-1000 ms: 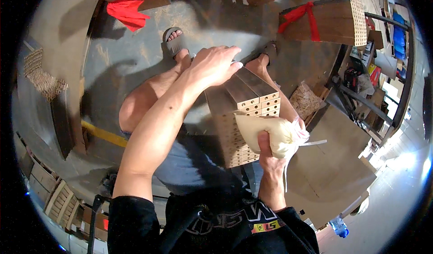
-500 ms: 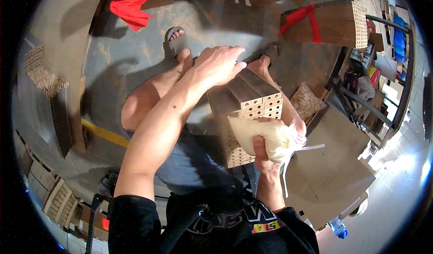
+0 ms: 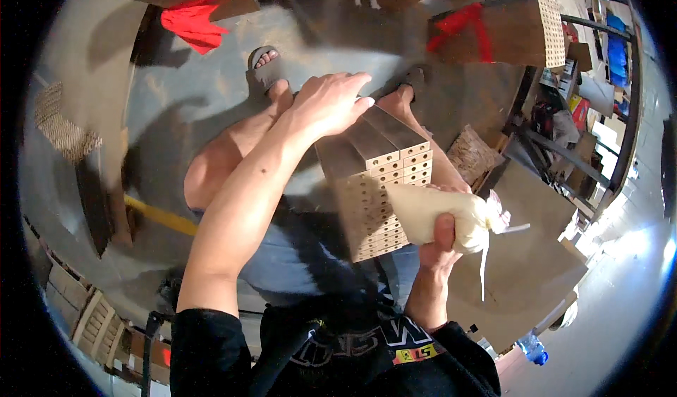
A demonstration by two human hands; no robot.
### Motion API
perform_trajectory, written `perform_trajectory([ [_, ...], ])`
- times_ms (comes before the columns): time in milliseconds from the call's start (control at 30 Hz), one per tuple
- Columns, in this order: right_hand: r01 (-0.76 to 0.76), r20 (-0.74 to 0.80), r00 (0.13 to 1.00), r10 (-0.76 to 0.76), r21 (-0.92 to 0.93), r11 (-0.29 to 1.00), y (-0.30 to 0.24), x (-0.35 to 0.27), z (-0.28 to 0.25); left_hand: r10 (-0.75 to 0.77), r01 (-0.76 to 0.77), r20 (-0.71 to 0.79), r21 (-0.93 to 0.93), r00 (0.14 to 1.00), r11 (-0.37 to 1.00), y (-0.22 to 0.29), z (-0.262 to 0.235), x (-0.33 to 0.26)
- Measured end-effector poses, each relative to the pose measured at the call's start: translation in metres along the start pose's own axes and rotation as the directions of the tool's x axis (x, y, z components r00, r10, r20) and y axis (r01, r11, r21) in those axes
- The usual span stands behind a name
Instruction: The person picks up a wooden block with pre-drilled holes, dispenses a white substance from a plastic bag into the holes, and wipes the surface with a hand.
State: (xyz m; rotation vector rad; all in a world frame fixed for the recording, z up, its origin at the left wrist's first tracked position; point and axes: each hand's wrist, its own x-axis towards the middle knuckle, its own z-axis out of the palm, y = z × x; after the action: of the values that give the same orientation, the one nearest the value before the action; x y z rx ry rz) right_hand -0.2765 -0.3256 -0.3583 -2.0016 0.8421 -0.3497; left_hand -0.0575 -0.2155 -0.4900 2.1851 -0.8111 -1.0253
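Observation:
A stack of dark brown wooden blocks [image 3: 395, 125] stands between my legs, its pale end faces toward me and dotted with rows of round holes. My left hand [image 3: 330, 106] lies over the far top part of the stack, fingers stretched out and thumb apart; its underside is hidden. In my right hand [image 3: 446, 238] is a cream-coloured piping bag [image 3: 430, 210], full and tied off with a white tie at its thick end. The bag's narrow end points left, in front of the holed faces. I cannot see whether it touches them.
Another holed brown stack [image 3: 504, 34], bound with red cloth, stands at the far right. A red cloth [image 3: 197, 27] hangs from a stack at far left. Right of my leg are a brown sheet [image 3: 522, 249], a bag of pale material [image 3: 474, 154] and a cluttered metal rack [image 3: 582, 171].
My right hand has drawn the piping bag to the right, uncovering more of the holed faces. My left hand keeps its place on the stack. The whole view has shifted slightly.

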Motion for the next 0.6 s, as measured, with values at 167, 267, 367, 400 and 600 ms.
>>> perform_trajectory([
  [167, -0.055, 0.018, 0.998, 0.055, -0.033, 0.998, -0.012, 0.011, 0.009, 0.019, -0.019, 0.006, 0.018, 1.000, 1.000, -0.003, 0.003, 0.002],
  [267, -0.030, -0.005, 1.000, 0.030, -0.039, 0.999, -0.011, 0.010, 0.013, 0.026, -0.026, -0.004, 0.025, 1.000, 0.999, -0.004, 0.003, 0.003],
  [367, -0.064, -0.015, 0.998, 0.063, -0.080, 0.995, 0.003, 0.006, 0.011, 0.037, -0.037, -0.006, 0.031, 0.999, 0.999, -0.001, 0.005, 0.004],
  [400, -0.065, -0.014, 0.998, 0.064, -0.078, 0.995, 0.005, 0.006, 0.010, 0.031, -0.031, -0.005, 0.031, 1.000, 0.999, -0.001, 0.003, 0.004],
  [600, -0.046, -0.055, 0.998, 0.039, -0.132, 0.990, 0.011, 0.001, 0.010, 0.033, -0.033, -0.028, 0.027, 0.999, 0.999, -0.005, 0.007, 0.004],
])
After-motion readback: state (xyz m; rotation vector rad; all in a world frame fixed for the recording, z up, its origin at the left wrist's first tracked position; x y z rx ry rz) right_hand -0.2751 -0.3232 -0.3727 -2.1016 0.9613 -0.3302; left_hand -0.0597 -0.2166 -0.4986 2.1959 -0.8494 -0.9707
